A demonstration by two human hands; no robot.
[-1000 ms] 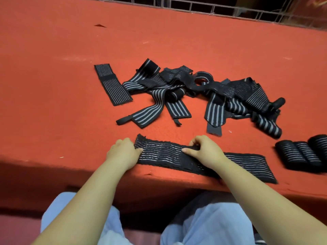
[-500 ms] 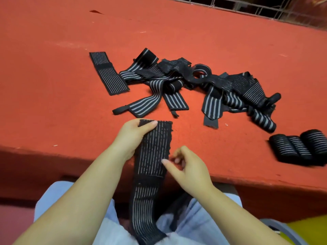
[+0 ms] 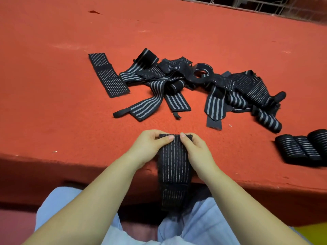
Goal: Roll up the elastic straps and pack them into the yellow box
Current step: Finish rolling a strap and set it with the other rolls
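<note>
Red felt worktop, near edge at my lap. Left grip and right grip both pinch the far end of one striped strap, which hangs over that edge. Loose strap pile beyond it; rolled straps right of it.

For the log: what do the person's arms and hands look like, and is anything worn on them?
Both forearms are bare, no sleeves in view. The left hand and right hand wear no gloves; no rings, watch or bands are visible. Fingernails are short and unpainted.
</note>
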